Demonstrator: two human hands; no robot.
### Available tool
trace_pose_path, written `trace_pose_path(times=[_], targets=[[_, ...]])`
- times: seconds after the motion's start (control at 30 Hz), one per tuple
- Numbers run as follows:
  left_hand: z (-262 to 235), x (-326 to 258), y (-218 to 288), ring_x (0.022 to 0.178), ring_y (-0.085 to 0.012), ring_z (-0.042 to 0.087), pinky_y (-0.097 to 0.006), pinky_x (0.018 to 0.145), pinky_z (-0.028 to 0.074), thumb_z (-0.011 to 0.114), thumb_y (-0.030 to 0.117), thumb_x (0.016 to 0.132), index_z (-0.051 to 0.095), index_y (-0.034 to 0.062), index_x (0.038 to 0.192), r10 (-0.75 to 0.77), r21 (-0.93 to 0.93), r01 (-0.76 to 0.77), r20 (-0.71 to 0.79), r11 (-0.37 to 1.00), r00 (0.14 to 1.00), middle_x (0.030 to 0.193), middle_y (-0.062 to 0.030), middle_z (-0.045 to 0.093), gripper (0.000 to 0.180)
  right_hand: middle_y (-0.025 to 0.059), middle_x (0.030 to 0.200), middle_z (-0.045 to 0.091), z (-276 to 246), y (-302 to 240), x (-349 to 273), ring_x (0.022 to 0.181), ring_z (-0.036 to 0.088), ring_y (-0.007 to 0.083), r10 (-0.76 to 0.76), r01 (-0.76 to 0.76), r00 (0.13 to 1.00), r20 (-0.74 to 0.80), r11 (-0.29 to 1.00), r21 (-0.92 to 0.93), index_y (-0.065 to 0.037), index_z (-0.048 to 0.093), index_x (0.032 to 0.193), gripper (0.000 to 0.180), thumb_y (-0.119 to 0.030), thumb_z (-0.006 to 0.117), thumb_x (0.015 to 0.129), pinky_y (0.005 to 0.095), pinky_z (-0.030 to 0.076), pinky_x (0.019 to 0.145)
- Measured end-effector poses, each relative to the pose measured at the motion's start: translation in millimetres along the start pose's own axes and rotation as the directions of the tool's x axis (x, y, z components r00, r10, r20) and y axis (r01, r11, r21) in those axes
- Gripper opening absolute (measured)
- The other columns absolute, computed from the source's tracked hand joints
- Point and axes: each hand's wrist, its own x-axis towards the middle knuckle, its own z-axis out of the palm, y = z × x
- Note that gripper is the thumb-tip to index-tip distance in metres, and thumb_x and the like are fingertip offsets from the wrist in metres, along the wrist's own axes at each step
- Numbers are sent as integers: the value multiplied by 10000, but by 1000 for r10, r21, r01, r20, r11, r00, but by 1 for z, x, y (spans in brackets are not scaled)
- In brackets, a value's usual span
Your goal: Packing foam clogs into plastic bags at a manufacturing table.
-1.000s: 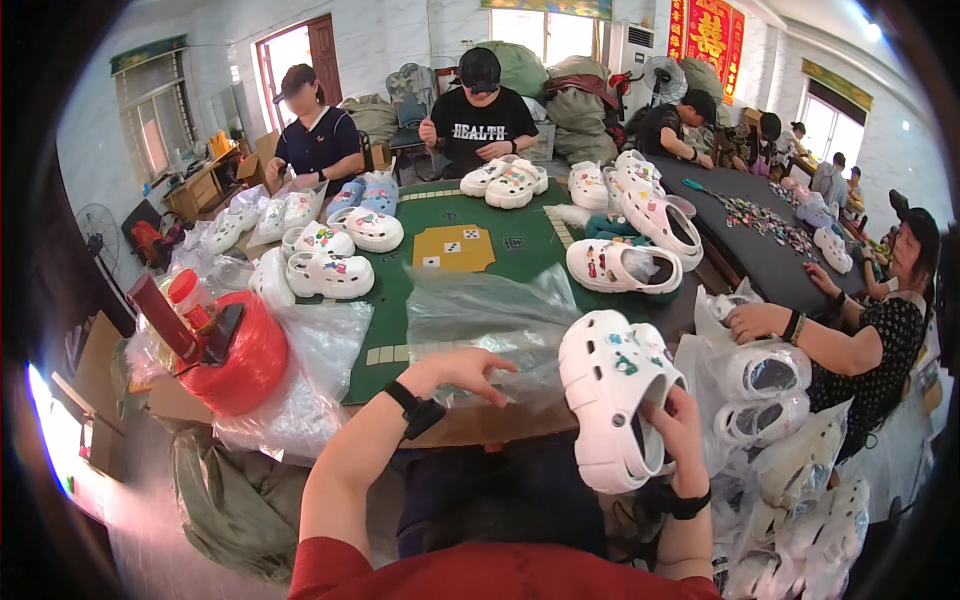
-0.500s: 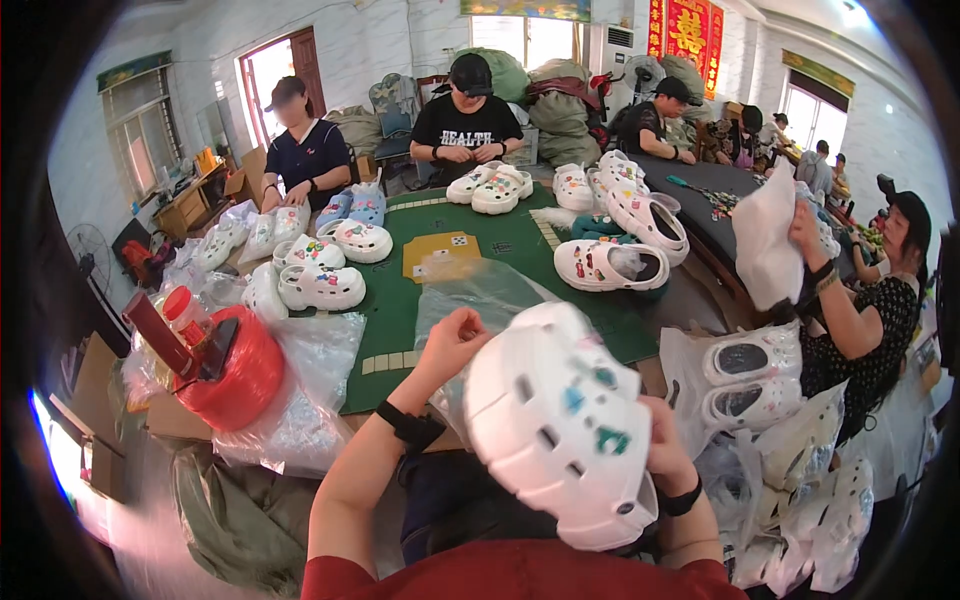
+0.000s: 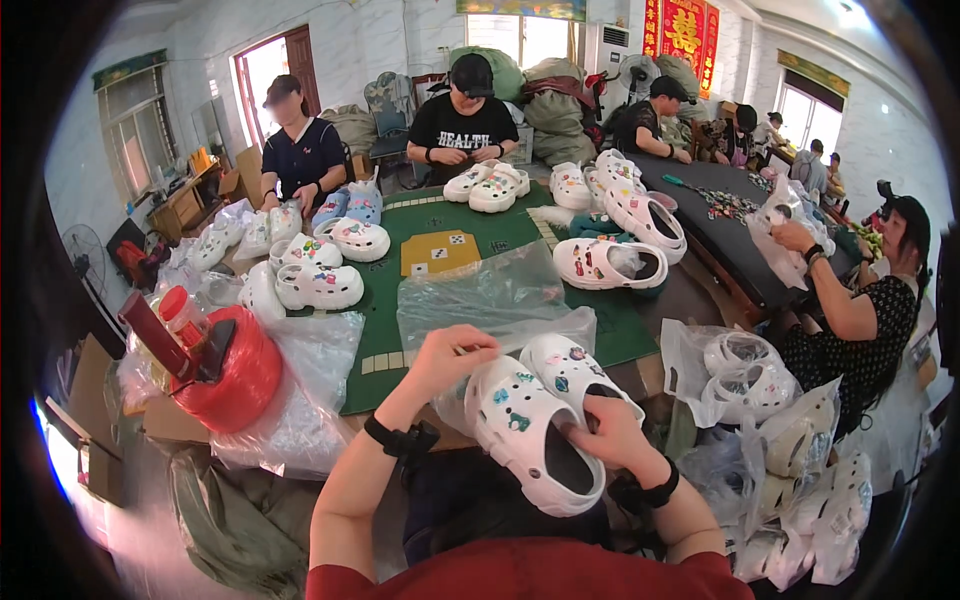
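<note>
At a crowded workshop surface [image 3: 600, 330], I hold a pair of white clogs [image 3: 535, 425] studded with coloured charms just above my lap, at the near edge. My right hand [image 3: 600, 432] has its grip clamped on the clogs, fingers hooked into the open heel of the nearer one, while my left hand [image 3: 450, 358] rests its fingertips, drawn together, on the toe end where a clear plastic bag [image 3: 490, 300] lies bunched under the shoes. By my reading, the step in hand is bagging the finished pair; the next move calls for keeping both shoes pressed side by side while the bag mouth is spread wide enough to take them.

A red spool [image 3: 235, 375] with a dark handle sits to my left on loose plastic sheeting [image 3: 310, 400]. More decorated clogs [image 3: 610, 262] rest on the green mat [image 3: 440, 250] beyond, and bagged pairs [image 3: 745, 365] pile up at my right. Other workers sit around the surface; the one at my right [image 3: 860, 300] handles a bag of their own. The slack bag beneath the shoes is what most crowds my hands.
</note>
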Motion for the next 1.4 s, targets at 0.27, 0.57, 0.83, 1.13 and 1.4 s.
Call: trace_pose_path(times=[0.27,0.57,0.83,1.13,1.4], targets=[[52,-23,44,850,-273,655,-369,759,530,754,125,790,774,77,925,265,258,-288,122,922,957,893,-75,720,145,179,680,606,28,-2,12,646,621,379,0,-9,998,-62,989,-146,-17,591,755,295,-281,720,787,450,468,585],[61,-43,61,817,-262,645,-353,760,511,755,54,764,757,54,894,398,176,-438,223,881,890,878,-67,713,131,168,829,634,82,27,47,798,632,363,-342,339,905,-254,939,-55,-76,645,901,260,-286,722,770,440,494,692],[33,-63,57,795,-252,645,-319,707,511,764,5,741,755,36,886,333,223,-348,104,910,937,869,-87,708,148,236,736,638,76,20,64,714,638,417,1,3,961,-276,1000,14,-17,590,791,281,-286,659,833,480,499,624],[60,-63,69,839,-298,635,-363,761,512,721,9,753,725,56,964,485,240,-533,232,811,843,927,-79,690,217,190,747,639,101,26,75,688,639,388,-115,93,969,-220,990,-108,-28,618,866,346,-357,707,805,452,504,627],[30,-89,67,1070,-336,571,-454,971,444,867,157,646,687,90,1097,400,667,-163,-218,726,890,1219,-105,597,490,188,738,637,84,11,81,688,648,384,85,-125,956,-279,984,-129,-38,620,767,393,-412,741,756,464,511,624]])
